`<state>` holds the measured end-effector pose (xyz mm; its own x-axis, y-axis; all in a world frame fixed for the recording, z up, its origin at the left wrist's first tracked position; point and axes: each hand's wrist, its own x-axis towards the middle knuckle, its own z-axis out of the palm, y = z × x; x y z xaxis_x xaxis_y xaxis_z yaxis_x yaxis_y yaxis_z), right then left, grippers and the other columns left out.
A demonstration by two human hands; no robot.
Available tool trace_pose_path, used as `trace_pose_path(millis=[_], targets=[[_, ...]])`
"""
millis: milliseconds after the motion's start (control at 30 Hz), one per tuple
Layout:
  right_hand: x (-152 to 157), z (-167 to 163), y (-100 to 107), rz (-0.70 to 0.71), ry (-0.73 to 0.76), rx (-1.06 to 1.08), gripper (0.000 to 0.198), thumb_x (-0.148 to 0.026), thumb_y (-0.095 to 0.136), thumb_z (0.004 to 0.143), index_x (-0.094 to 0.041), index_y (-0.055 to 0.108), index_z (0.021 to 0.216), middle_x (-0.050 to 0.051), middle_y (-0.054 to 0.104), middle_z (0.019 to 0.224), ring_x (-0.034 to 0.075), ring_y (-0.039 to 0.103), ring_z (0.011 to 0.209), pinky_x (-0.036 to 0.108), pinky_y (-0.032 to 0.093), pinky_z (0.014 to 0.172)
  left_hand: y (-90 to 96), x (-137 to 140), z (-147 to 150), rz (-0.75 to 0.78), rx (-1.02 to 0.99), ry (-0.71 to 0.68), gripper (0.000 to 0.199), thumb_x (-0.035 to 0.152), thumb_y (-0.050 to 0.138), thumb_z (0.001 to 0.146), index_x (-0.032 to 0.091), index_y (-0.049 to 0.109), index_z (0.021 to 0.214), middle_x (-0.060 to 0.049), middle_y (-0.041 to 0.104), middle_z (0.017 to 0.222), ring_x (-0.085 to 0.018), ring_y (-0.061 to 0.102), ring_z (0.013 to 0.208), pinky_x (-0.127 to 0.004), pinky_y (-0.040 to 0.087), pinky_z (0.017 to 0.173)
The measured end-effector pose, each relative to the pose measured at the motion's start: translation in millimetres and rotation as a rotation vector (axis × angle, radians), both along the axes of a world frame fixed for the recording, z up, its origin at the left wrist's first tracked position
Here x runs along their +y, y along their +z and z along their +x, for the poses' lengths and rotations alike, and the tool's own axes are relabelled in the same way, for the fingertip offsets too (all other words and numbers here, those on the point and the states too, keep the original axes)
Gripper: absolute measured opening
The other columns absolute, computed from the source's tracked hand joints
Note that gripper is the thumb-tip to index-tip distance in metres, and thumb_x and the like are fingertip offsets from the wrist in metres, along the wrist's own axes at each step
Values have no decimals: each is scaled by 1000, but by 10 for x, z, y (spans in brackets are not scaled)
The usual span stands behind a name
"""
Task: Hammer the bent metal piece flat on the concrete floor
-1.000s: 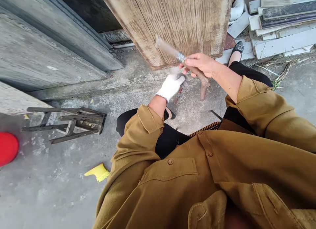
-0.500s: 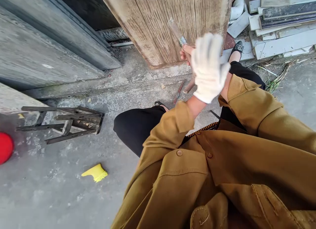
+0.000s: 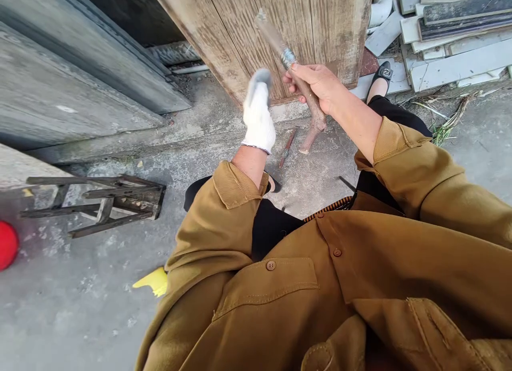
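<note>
My right hand [image 3: 318, 85], bare, grips a forked wooden branch [image 3: 316, 115] whose upper part is bound with silvery wire [image 3: 287, 57]. Beyond the binding, a pale, see-through-looking length [image 3: 272, 33] points up and left; its material is hard to tell. My left hand [image 3: 258, 112] wears a white work glove with a grey-coated palm. It is turned edge-on, left of the branch and apart from it, with nothing seen in it. Its fingers are blurred but look stretched out. A thin reddish-brown stick [image 3: 287, 147] lies on the concrete below.
A weathered wooden panel [image 3: 276, 45] stands ahead, above a concrete ledge [image 3: 192, 126]. To the left lie a wooden frame [image 3: 116, 192], a red round object [image 3: 7, 245] and a yellow piece [image 3: 154, 281]. Stacked boards [image 3: 460, 66] fill the upper right, near dry grass [image 3: 450, 125].
My gloved left hand has moved left, off the front of my right hand and the branch, and turned edge-on. The branch, still in my right hand, now shows more fully and sits slightly higher.
</note>
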<state>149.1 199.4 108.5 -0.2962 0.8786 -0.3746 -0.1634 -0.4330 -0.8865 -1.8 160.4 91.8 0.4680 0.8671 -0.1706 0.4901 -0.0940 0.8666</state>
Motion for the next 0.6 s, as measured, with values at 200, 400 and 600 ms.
trace_pose_path(millis=[200,400,600], targets=[[-164,102,243,24,177,36,24,-22,52,112,-8,65,96,5,70,92,7,54,74,23,36,54,-261,-54,-42,-82,-246,183,54,61,37,108,21,65,129,-9,73,99,-27,75,100,-41,59,84],[-69,274,247,165,108,-493,22,-17,53,108,-15,58,87,-1,58,74,8,53,64,24,39,54,-326,-231,-74,-221,-465,219,39,53,51,103,18,68,99,-2,59,67,-16,61,61,-34,58,76],[28,548,-12,458,462,-1011,36,-10,80,86,-19,51,66,-3,38,60,12,44,69,28,34,69,-255,-274,-120,-348,-446,199,35,46,55,103,15,70,95,3,48,54,-12,53,50,-32,60,71]])
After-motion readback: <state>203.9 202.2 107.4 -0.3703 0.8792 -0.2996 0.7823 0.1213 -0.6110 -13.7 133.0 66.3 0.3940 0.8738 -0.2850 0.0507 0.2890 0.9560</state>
